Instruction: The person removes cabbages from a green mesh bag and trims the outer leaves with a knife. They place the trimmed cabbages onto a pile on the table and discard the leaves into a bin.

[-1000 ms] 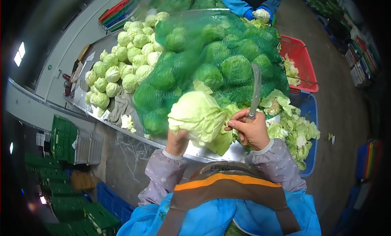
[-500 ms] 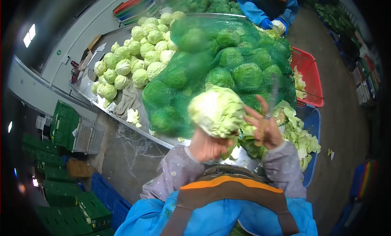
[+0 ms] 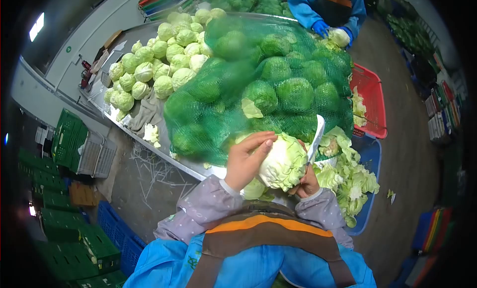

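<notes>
A pale green cabbage (image 3: 284, 161) is held in front of my body, over the near edge of the table. My left hand (image 3: 247, 161) grips its left side, fingers stretched over the top. At the cabbage's lower right, my right hand (image 3: 309, 182) is closed around a knife, its handle mostly hidden. The knife's light curved blade (image 3: 317, 134) points up beside the cabbage. Just beyond are green net bags (image 3: 295, 94) full of cabbages, with a loose leaf (image 3: 251, 108) lying on one. Another pale cabbage (image 3: 254, 188) is partly hidden below my left hand.
Trimmed cabbages (image 3: 144, 71) are piled on the metal table (image 3: 174, 165) at left. Cut leaves (image 3: 355, 188) heap over a blue crate (image 3: 373, 159) at right, near a red crate (image 3: 375, 102). Across the table, a person's blue-gloved hands (image 3: 320, 28) handle a cabbage.
My left hand has shifted from beneath the cabbage to its upper left side. My right hand has come down and left against it with the knife. A loose leaf now lies on the net.
</notes>
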`<state>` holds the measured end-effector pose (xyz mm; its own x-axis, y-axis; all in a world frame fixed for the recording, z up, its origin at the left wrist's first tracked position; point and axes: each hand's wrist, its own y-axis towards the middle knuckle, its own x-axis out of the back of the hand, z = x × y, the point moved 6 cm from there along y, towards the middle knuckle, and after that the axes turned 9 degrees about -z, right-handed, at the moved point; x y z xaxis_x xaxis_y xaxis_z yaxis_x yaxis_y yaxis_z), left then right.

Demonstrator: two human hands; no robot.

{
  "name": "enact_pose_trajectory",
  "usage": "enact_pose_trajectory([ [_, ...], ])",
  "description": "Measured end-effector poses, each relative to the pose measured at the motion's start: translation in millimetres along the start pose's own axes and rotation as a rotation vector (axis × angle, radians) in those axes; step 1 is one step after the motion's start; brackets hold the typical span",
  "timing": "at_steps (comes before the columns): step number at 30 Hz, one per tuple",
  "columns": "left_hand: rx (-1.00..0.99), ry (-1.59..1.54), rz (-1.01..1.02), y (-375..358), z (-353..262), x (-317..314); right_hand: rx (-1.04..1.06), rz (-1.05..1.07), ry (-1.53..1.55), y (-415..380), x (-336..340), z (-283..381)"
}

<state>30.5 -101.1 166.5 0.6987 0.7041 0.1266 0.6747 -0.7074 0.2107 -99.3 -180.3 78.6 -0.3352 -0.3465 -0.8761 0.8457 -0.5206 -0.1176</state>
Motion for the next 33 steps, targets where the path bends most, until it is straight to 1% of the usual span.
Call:
enact_pose_trajectory([
  [1,0.008,-0.096,-0.036,-4.0,3.9,-1.7,-0.005,-0.021,0.048,-4.5,6.1,-2.5],
  [3,-0.002,-0.100,-0.074,-7.2,2.0,-7.6,0.015,0.010,0.050,-9.9,22.3,-7.2],
  [5,0.158,-0.386,-0.111,-13.3,1.1,-7.5,-0.165,-0.067,0.308,-12.3,53.9,-25.4],
  [6,0.119,-0.305,-0.026,-17.7,2.0,-7.6,-0.164,0.019,0.327,-10.5,54.4,-25.7],
  [7,0.124,-0.300,-0.035,-20.2,6.5,-1.4,-0.175,0.018,0.330,-10.3,58.8,-28.4],
  [9,-0.194,-0.032,0.152,-27.7,-4.5,-5.0,-0.218,0.047,0.381,-13.2,64.0,-31.4],
  [10,-0.179,-0.081,0.150,-28.1,-5.0,-6.1,-0.266,0.039,0.465,-13.7,61.7,-34.1],
  [11,-0.171,-0.076,0.135,-28.9,-8.0,-7.1,-0.284,0.039,0.466,-14.6,63.2,-34.4],
  [13,-0.138,0.211,-0.037,-24.6,-16.1,-3.6,-0.314,-0.039,0.394,-10.8,61.8,-32.0],
  [14,-0.153,0.332,-0.115,-22.9,-17.2,-1.8,-0.233,-0.052,0.220,-7.1,59.4,-24.0],
  [15,-0.143,0.342,-0.132,-23.2,-18.6,0.6,-0.254,-0.046,0.221,-4.2,55.4,-20.1],
  [17,-0.018,0.296,0.065,-27.9,-12.5,-1.4,-0.240,-0.050,0.189,-2.1,55.4,-16.2],
  [18,-0.131,0.318,0.080,-29.9,-14.4,-0.4,-0.295,-0.079,0.290,-4.7,58.5,-19.4],
  [19,-0.119,0.322,0.086,-31.9,-9.4,2.7,-0.300,-0.088,0.300,-6.5,61.7,-22.0],
  [21,-0.014,0.199,0.156,-35.7,2.6,6.1,-0.283,-0.106,0.247,-9.6,66.3,-23.1],
  [23,-0.013,0.189,0.217,-35.7,6.1,13.0,-0.262,-0.109,0.233,-10.1,59.4,-22.4],
  [25,0.106,0.151,0.303,-38.4,14.9,17.8,-0.171,-0.038,0.137,-11.5,49.0,-23.0],
  [26,0.115,0.093,0.309,-36.8,18.2,18.9,-0.140,-0.015,0.083,-11.2,45.7,-23.9],
  [27,0.113,0.086,0.336,-36.2,24.0,20.0,-0.117,-0.031,0.086,-11.0,45.4,-26.1],
  [29,0.001,-0.004,0.343,-36.8,29.5,26.8,-0.200,-0.274,0.243,-12.4,55.0,-40.2],
  [30,0.003,-0.025,0.372,-38.9,32.9,27.5,-0.148,-0.242,0.177,-10.9,56.4,-44.3],
  [31,-0.012,-0.035,0.371,-37.2,36.8,30.1,-0.138,-0.236,0.163,-11.1,54.7,-45.5],
  [33,-0.080,-0.191,0.429,-35.7,41.4,42.5,-0.171,-0.101,0.015,-8.8,33.4,-53.0],
])
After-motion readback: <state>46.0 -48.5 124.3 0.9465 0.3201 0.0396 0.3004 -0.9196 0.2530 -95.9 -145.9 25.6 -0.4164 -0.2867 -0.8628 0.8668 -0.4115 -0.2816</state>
